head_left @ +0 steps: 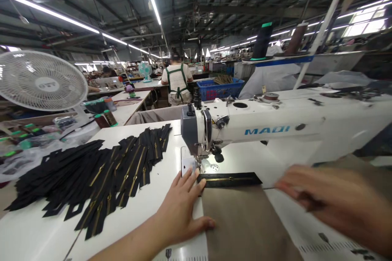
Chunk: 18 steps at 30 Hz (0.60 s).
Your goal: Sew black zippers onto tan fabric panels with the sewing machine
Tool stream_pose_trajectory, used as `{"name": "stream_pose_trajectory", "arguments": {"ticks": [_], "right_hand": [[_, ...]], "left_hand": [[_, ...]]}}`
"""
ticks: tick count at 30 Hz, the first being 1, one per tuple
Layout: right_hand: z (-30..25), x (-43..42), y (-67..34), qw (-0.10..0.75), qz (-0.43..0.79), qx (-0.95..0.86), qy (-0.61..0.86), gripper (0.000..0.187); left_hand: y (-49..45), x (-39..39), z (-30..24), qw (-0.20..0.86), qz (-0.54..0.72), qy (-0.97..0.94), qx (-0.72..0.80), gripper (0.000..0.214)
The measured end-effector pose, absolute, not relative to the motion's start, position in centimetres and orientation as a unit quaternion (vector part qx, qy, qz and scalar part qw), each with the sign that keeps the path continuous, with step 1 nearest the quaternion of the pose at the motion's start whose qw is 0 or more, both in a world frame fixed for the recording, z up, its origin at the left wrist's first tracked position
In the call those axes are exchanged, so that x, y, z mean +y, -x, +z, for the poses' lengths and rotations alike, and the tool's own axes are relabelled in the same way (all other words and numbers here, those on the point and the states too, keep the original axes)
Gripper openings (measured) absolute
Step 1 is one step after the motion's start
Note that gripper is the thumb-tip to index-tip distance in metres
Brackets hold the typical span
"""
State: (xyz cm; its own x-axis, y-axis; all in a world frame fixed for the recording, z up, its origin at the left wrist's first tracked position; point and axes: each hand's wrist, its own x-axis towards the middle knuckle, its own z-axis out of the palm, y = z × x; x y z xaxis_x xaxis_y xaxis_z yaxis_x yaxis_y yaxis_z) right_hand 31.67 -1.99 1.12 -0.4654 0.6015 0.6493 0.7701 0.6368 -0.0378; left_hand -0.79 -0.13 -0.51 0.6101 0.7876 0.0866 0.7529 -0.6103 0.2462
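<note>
Surface (147, 216): white and broad, carrying the sewing machine, the fabric and the zippers.
Sewing machine (263, 128): white, lying across the back of the surface, its needle end to the left, just above the zipper's left end.
Zipper pile (92, 175): many black zippers with brass teeth, fanned out on the left of the surface, well apart from the hands.
Brown fabric (245, 224): a flat panel lying in front of the machine, between the two hands.
Right hand (333, 204): blurred, hovering over the right edge of the fabric; whether its fingers grip anything cannot be told.
Left hand (180, 208): flat on the surface, fingers spread wide and holding nothing, fingertips touching the zipper's left end.
Black zipper (229, 179): lying along the fabric's top edge, under the needle end.
</note>
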Motion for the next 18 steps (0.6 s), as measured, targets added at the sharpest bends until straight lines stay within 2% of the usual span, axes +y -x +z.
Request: {"name": "stream_pose_trajectory", "arguments": {"ticks": [3,6,12,18], "right_hand": [[-1.1,-0.3,-25.5,0.196,-0.108,-0.913,0.34,0.025],[-2.6,1.4,-21.5,0.131,-0.12,-0.92,0.349,0.031],[-1.7,3.1,-20.9,0.074,-0.072,-0.923,0.37,0.026],[-0.1,5.2,-20.5,0.103,0.127,-0.885,0.436,0.012]], "left_hand": [[0.9,0.4,-1.0,0.07,0.139,-0.889,0.431,0.05],[1.1,2.0,-1.5,0.07,0.204,-0.894,0.392,0.022],[0.9,4.7,-1.3,0.121,0.228,-0.885,0.387,0.021],[0.9,5.7,-0.7,0.195,0.232,-0.865,0.4,0.02]]}}
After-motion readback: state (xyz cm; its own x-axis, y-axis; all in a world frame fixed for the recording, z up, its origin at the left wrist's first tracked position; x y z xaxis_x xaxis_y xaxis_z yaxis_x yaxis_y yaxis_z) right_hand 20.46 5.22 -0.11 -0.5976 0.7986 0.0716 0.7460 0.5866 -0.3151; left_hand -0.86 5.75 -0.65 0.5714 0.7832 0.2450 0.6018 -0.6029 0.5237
